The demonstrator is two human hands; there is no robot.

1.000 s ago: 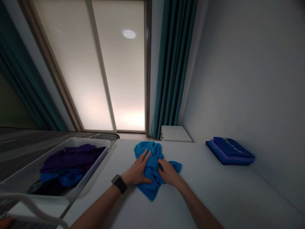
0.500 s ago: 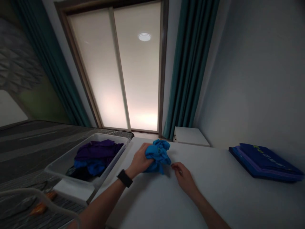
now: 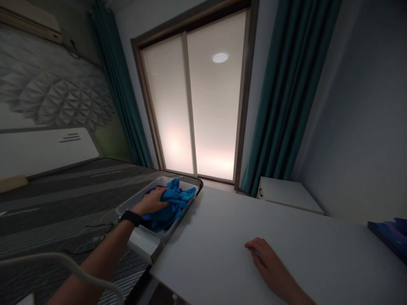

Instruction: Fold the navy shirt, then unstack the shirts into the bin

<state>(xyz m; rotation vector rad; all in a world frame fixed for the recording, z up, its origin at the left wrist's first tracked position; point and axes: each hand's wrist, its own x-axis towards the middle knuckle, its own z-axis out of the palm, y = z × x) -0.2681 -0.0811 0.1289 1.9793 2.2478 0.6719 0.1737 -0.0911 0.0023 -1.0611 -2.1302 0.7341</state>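
Your left hand had its grip closed around the bunched blue cloth and held it over the far end of the pale plastic bin, which stood just beside the worktop's left edge. The cloth's lower folds hung inside the bin walls, and a scrap of purple fabric showed behind your knuckles. Whether the cloth already rested on what lay beneath could not be told. By the look of it, you were at the point of setting the cloth into the bin. The next move would have called only for loosening the fingers and lifting the hand clear of the folds. Your right hand lay palm down on the white worktop, well apart from the bin, its grip open on nothing. At the right edge, 1 stack of folded dark blue clothes sat on the same surface. A dark patterned bed lay to the left. Ahead were 2 frosted sliding panels between teal curtains, with a low white cabinet below.
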